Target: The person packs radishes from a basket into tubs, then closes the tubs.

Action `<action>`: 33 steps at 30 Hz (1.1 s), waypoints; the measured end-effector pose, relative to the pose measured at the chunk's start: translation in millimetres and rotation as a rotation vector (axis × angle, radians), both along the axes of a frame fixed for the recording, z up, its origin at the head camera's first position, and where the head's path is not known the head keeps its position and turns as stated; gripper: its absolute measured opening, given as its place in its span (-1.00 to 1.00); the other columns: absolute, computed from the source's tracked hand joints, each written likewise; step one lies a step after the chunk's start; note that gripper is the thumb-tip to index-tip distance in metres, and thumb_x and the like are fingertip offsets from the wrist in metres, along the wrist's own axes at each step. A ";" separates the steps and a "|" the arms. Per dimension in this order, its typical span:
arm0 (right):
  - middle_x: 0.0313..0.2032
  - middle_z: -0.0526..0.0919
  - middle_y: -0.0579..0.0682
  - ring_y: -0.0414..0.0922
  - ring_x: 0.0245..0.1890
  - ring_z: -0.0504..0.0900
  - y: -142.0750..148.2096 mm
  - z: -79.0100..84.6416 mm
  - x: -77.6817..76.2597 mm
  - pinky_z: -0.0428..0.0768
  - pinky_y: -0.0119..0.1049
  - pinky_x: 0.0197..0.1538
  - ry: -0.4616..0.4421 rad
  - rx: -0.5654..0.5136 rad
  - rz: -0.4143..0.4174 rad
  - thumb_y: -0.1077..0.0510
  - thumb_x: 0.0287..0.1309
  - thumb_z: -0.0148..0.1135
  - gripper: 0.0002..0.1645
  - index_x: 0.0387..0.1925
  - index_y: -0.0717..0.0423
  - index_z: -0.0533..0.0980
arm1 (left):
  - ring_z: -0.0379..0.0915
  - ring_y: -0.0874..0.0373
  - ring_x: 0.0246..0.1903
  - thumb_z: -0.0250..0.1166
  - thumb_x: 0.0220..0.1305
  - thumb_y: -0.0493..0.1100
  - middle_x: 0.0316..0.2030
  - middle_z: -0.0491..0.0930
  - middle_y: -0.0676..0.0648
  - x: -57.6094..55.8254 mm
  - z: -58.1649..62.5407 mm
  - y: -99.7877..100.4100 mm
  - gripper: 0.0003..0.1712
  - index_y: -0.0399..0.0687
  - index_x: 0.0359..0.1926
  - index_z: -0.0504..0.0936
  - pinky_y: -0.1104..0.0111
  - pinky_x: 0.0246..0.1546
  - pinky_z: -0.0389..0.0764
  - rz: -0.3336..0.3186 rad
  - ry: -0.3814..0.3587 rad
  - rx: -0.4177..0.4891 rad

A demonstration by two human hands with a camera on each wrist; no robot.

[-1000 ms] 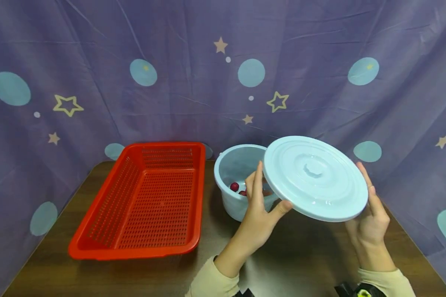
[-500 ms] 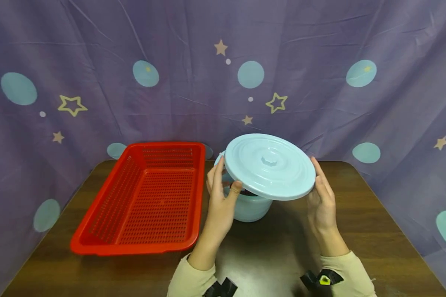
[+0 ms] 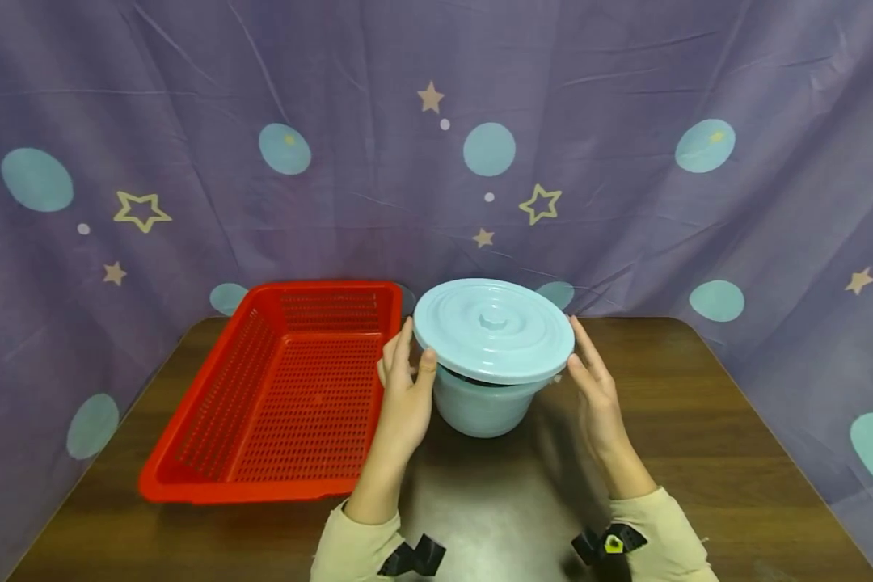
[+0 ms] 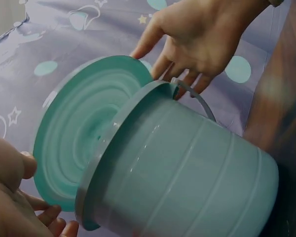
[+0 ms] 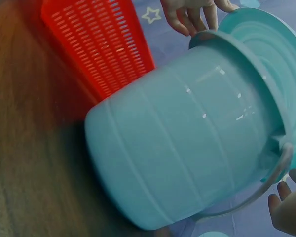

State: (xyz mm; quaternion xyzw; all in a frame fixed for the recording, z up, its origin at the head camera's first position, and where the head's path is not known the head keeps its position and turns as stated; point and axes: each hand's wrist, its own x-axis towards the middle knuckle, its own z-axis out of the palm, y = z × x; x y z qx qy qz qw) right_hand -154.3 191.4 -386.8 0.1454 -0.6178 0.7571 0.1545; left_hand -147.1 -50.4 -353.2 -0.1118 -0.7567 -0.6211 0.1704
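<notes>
A round light-blue plastic lid point(image 3: 493, 364) lies over the mouth of a matching bucket point(image 3: 483, 411), tilted so that a dark gap shows at the near side. My left hand point(image 3: 406, 398) holds the lid's left edge, thumb in front. At the opposite edge, my right hand point(image 3: 600, 400) holds it with its fingertips. The left wrist view shows the lid's ringed underside point(image 4: 64, 148) standing partly apart from the bucket rim point(image 4: 116, 128). A thin bail handle point(image 5: 251, 200) hangs at the bucket's right side. The bucket's contents are hidden.
A red perforated plastic basket point(image 3: 262, 488) stands left of the bucket, close to my left hand. Both rest on a dark wooden table point(image 3: 706, 453). Behind hangs a purple curtain point(image 3: 378, 162) with stars and dots.
Both hands have carried the lid leftward from the bucket's right side to over its mouth and lowered it. The red fruit-like things seen inside the bucket are now covered.
</notes>
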 end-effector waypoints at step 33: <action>0.40 0.28 -0.07 -0.13 0.37 0.14 4.0 4.7 -8.6 0.01 -0.06 0.39 -0.031 0.134 -0.141 0.18 0.46 -0.07 -0.38 0.49 0.08 0.18 | -0.11 -0.24 0.36 0.14 0.44 -0.26 0.41 0.03 -0.28 -6.5 7.9 -14.0 -0.31 -0.25 0.48 0.10 -0.15 0.31 0.08 0.024 -0.125 -0.230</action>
